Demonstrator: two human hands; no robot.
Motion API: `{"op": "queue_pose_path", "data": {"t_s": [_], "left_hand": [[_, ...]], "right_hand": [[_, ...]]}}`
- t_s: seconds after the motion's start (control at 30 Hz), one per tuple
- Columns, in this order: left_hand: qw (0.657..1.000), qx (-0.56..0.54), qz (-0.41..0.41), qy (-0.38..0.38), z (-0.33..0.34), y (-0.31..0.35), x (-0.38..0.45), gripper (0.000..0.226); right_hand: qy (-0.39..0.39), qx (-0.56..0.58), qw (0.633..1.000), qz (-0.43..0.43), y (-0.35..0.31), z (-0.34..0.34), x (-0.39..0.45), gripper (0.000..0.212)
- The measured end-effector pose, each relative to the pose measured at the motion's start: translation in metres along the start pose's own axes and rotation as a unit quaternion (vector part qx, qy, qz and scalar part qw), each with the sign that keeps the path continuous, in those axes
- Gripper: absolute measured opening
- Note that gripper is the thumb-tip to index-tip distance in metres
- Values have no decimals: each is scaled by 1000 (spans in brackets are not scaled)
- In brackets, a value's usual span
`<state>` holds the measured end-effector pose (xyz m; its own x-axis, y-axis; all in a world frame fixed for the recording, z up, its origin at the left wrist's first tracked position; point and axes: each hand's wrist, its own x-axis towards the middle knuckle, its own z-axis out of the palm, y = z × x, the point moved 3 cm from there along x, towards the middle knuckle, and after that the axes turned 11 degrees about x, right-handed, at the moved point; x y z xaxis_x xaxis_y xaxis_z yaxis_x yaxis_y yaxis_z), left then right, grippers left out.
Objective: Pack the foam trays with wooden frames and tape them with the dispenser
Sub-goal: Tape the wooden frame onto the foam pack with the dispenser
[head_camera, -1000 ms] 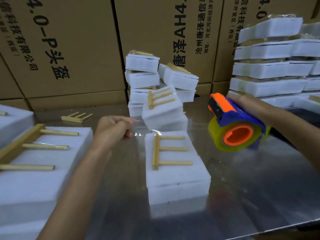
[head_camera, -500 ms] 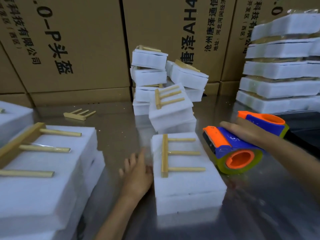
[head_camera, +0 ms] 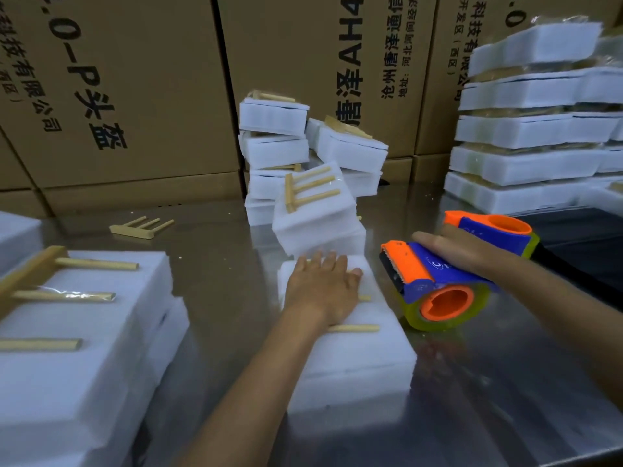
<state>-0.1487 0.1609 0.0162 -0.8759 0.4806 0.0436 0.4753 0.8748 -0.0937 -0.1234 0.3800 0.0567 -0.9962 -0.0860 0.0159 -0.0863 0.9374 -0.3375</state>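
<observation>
Head view shows your left hand point(head_camera: 322, 291) lying flat, fingers straight and spread, on top of the foam tray point(head_camera: 350, 358) in the middle of the worktop point(head_camera: 472, 399). That tray is a thick white foam block, apparently two layers stacked, with soft, slightly fuzzy edges. A wooden frame point(head_camera: 354, 328) lies on its top under your palm; only the pale tips of two of its rods stick out to the right of your hand.

Your right hand point(head_camera: 462, 252) rests over the tape dispenser point(head_camera: 435, 284), fingers curled over its blue body. The dispenser has an orange toothed blade end pointing toward the tray, an orange core and a roll of yellowish clear tape. It sits just to the right of the tray, touching or nearly touching the worktop; you cannot tell which.

To your left, a larger foam stack point(head_camera: 77, 348) carries another frame point(head_camera: 50, 291) with three long rods, and a strip of clear tape glints on the middle rod. A loose frame point(head_camera: 141, 227) lies alone on the shiny metal worktop farther back. Behind the middle tray, a leaning pile of packed trays point(head_camera: 303, 163) stands against the cardboard boxes point(head_camera: 135, 96), several with frames on top. At the far right, a tall neat stack of wrapped trays point(head_camera: 539, 129) stands.
</observation>
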Motion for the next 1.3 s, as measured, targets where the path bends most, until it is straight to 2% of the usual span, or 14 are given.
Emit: {"op": "queue_pose_path", "data": {"t_s": [0.1,0.17,0.23,0.3,0.4,0.53,0.73,0.87,1.03,1.1,1.2,1.3], "left_hand": [[1000,-27,1,-12,0,-2,-1,59],[1000,-21,-1,-20,0,-1,-1,59],[1000,-12,-2,-23,0,-2,-1,59],[1000,-8,1,-22,0,-1,-2,59],[1000,-6,2,-18,0,0,-3,59],[1000,8,5,-11,1,-1,-2,58],[1000,4,14,-16,2,-1,-2,56],[1000,-1,18,-8,2,1,-2,55],[1000,1,11,-9,4,0,0,55],[998,-46,20,-29,-2,-2,0,54],[983,-140,49,-111,-15,-13,-2,54],[986,-101,77,-106,-29,-14,0,51]], "right_hand": [[-24,10,1000,7,5,-4,-3,18],[-32,-24,999,8,9,-11,-7,24],[-21,-53,998,5,21,-15,-8,19],[-7,-45,999,24,31,-9,-3,21],[10,23,997,72,56,-5,0,38],[37,80,993,79,69,-25,-14,42],[37,88,992,87,67,-26,-17,44],[32,74,989,123,75,-35,-10,49],[64,95,984,136,84,-30,-8,51],[68,94,984,138,83,-28,-10,53],[79,90,983,137,79,-29,-9,54],[71,45,987,139,73,-26,-7,54]]}}
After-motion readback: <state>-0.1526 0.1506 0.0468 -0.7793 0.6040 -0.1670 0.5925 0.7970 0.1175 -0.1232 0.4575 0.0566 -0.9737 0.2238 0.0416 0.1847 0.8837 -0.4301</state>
